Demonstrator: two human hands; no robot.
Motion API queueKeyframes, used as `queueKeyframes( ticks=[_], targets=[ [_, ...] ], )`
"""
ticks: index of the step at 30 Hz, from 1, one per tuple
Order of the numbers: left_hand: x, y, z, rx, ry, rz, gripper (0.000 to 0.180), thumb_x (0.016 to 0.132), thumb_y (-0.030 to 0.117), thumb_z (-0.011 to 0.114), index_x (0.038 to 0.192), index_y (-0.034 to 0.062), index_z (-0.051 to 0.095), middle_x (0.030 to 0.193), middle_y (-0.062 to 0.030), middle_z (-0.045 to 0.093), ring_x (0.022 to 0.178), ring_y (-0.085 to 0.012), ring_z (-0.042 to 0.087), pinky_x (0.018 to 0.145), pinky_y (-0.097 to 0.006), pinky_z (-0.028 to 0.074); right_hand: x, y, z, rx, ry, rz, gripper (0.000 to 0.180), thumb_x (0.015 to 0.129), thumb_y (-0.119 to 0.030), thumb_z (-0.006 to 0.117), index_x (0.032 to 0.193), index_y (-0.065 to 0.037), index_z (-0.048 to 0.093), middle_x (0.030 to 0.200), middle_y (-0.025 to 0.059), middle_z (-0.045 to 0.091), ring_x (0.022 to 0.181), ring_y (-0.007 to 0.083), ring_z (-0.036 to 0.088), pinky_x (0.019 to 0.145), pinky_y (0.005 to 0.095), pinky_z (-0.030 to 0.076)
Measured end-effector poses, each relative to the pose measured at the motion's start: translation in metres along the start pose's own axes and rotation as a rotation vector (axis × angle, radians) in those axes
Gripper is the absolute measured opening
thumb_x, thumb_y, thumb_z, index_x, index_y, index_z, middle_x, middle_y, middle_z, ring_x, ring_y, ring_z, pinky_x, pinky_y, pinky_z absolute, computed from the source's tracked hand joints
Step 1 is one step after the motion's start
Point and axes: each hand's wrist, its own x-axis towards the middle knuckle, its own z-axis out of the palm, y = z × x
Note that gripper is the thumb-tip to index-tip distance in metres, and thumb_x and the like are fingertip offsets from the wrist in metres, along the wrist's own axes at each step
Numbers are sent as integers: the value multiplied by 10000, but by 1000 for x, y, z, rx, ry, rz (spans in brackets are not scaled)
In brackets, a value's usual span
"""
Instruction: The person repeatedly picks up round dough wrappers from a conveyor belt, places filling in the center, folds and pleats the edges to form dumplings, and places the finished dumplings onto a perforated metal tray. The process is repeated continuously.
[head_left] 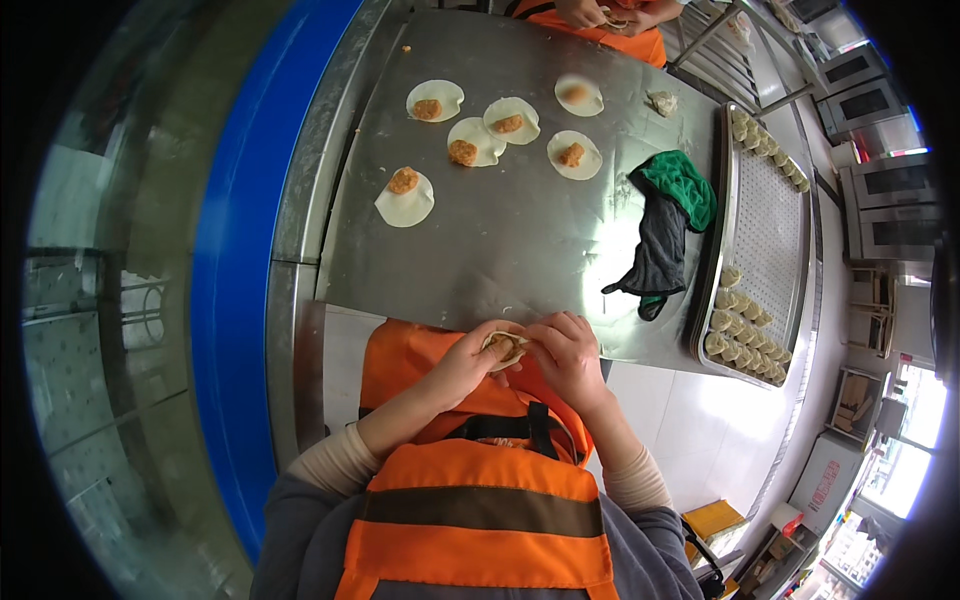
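Note:
My left hand (462, 362) cradles a round dumpling wrapper with brown filling (503, 347), just in front of my orange apron. My right hand (563, 352) pinches the wrapper's edge from the right, and both hands close on it. Farther out on the steel table (500, 250) lie several flat wrappers, each topped with a lump of filling, such as one at the left (405, 197) and one near the middle (575, 154).
A perforated metal tray (765, 225) on the right holds rows of folded dumplings along its near and far ends. A green and dark grey cloth (668, 220) lies beside it. Another person's hands (610, 14) work at the table's far edge. A blue rail (245, 250) runs along the left.

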Motion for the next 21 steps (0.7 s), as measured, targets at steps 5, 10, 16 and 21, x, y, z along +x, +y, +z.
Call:
queueKeyframes(
  ticks=[5, 10, 16, 21],
  targets=[
    [1, -13, -5, 260, -51, 66, 339, 1010, 39, 459, 1348, 21, 483, 1029, -53, 580, 857, -127, 597, 687, -251, 533, 4, -7, 3, 184, -61, 134, 172, 769, -10, 706, 928, -56, 659, 822, 66, 613, 770, 261, 609, 720, 362, 471],
    [3, -4, -6, 277, -81, 67, 336, 1013, 40, 467, 1347, 17, 481, 1017, -50, 570, 862, -119, 588, 672, -251, 518, 6, -16, 1, 162, -69, 55, 186, 766, -9, 711, 942, -35, 657, 834, 79, 617, 751, 278, 605, 689, 367, 490],
    [5, -4, -5, 199, -40, 72, 311, 1031, 66, 449, 1338, 46, 494, 947, -15, 549, 796, -84, 541, 642, -222, 467, 1, -1, -2, 29, -35, 39, 189, 766, -11, 712, 943, -54, 660, 842, 69, 619, 760, 265, 592, 738, 367, 474],
    [0, -5, -2, 434, -28, 116, 326, 1042, 74, 423, 1365, 51, 463, 973, -23, 559, 804, -90, 543, 656, -224, 476, 5, -14, -3, 160, -33, 100, 201, 748, -1, 721, 929, -68, 666, 856, 77, 630, 776, 269, 602, 725, 376, 480]
  ],
)
